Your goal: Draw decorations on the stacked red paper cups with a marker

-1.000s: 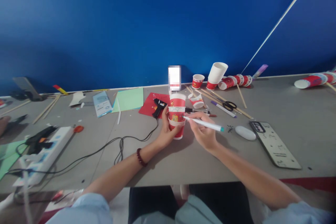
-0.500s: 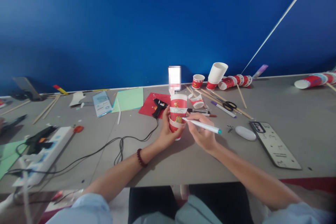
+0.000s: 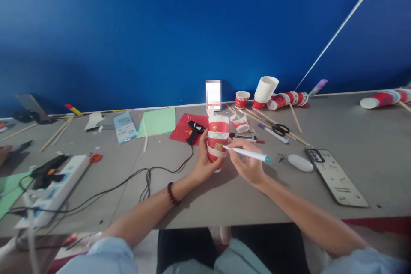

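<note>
Red-and-white stacked paper cups (image 3: 218,135) sit mid-frame, clasped by the left hand (image 3: 205,164), as the right hand (image 3: 248,163) pinches a slim white, teal-ended marker (image 3: 249,153); a slack left grip could let the stack turn, making the marker skid.

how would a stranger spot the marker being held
Below the blue wall, look along the table to the red cup stack in the left hand. Just right of it, the right hand holds the marker: white barrel, teal back end, unlike the purple-ended pen lying by the scissors.
</note>
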`<act>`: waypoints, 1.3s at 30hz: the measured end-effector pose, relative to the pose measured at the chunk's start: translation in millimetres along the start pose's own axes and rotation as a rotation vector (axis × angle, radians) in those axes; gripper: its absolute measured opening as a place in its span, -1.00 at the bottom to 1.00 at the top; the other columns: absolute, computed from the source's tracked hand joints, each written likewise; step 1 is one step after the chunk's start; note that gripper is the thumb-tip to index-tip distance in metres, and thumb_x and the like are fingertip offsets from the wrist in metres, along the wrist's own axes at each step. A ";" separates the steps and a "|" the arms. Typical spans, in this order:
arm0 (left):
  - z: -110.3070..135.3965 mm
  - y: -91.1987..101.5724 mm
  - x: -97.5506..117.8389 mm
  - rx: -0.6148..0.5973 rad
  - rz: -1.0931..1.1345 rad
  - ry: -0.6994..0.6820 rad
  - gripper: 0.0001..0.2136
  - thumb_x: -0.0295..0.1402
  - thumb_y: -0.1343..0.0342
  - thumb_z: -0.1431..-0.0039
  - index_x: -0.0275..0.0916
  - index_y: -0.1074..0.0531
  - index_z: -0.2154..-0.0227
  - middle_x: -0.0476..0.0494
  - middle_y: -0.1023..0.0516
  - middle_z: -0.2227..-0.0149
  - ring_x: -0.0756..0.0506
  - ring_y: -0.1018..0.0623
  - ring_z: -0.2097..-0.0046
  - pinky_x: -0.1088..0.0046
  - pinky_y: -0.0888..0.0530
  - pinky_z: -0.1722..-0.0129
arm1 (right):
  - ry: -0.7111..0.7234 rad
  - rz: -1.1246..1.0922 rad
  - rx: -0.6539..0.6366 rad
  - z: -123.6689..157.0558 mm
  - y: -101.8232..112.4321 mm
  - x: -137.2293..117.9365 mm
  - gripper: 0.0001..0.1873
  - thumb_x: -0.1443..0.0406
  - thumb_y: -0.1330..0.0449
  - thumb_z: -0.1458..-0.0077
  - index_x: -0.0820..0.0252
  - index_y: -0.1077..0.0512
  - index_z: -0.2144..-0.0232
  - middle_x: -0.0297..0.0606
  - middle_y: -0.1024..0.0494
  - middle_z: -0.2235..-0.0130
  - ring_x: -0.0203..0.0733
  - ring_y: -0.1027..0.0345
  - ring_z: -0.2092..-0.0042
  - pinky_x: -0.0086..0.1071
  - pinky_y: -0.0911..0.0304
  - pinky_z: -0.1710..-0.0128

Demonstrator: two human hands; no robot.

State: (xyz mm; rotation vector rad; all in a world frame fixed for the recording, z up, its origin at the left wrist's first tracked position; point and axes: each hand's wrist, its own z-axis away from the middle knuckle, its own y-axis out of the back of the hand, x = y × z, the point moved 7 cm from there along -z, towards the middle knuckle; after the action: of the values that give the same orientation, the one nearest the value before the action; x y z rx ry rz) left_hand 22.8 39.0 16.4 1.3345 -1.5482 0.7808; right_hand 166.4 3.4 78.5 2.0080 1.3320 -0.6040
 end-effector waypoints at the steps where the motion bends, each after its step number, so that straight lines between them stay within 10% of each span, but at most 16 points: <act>1: 0.0 0.1 -0.2 0.001 -0.006 -0.003 -0.17 -0.18 -0.23 -0.09 -0.04 0.18 -0.29 -0.30 -0.14 -0.21 -0.26 -0.28 -0.24 0.05 -0.24 -0.23 | -0.003 0.003 0.002 -0.2 0.1 -0.3 -0.93 0.37 -0.17 -0.12 0.12 -0.44 0.35 -0.23 -0.57 0.35 -0.08 -0.55 0.19 -0.20 -0.45 0.16; 39: -0.2 -0.3 5.2 -0.021 -0.060 -0.028 -0.17 -0.16 -0.22 -0.10 -0.06 0.20 -0.30 -0.32 -0.18 -0.21 -0.26 -0.30 -0.23 0.05 -0.24 -0.21 | -0.021 0.073 0.066 -3.4 4.4 -3.9 -0.94 0.34 -0.16 -0.14 0.10 -0.44 0.34 -0.24 -0.60 0.33 -0.12 -0.55 0.23 -0.25 -0.45 0.19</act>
State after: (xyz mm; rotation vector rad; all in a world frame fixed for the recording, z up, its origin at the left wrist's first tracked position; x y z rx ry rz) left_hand 23.2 37.0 21.3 1.3751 -1.5274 0.7100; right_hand 169.1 2.2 84.6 2.0873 1.2356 -0.6416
